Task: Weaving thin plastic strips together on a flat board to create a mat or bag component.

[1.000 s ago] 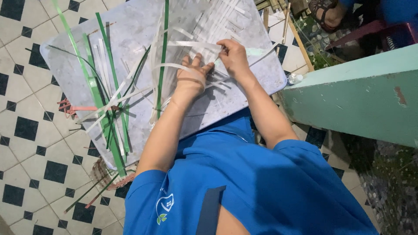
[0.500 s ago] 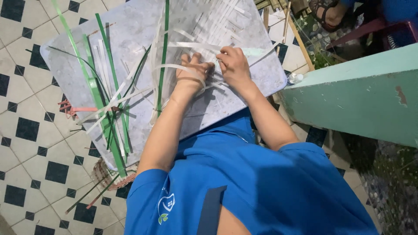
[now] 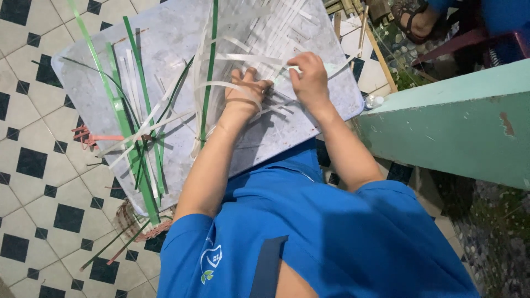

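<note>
A grey board (image 3: 165, 44) lies on the tiled floor with a mat of woven white plastic strips (image 3: 276, 33) on its far half. My left hand (image 3: 247, 94) rests on the near edge of the weave with fingers bent, pinning strips down, and one loose white strip (image 3: 221, 86) arches over its wrist. My right hand (image 3: 309, 80) is just to its right, pinching the end of a white strip (image 3: 248, 57) that runs leftward. A dark green strip (image 3: 210, 72) passes beside the left hand.
Long green strips (image 3: 124, 121) and loose white strips lie across the board's left side. A pink object (image 3: 91, 137) and a small woven piece (image 3: 132, 221) sit at the board's edges. A teal ledge (image 3: 458, 127) stands right. Another person's sandalled foot (image 3: 414, 19) is top right, a small bottle (image 3: 374, 101) below.
My right hand has shifted slightly left towards my left hand, still pinching a white strip. The left hand stays on the weave.
</note>
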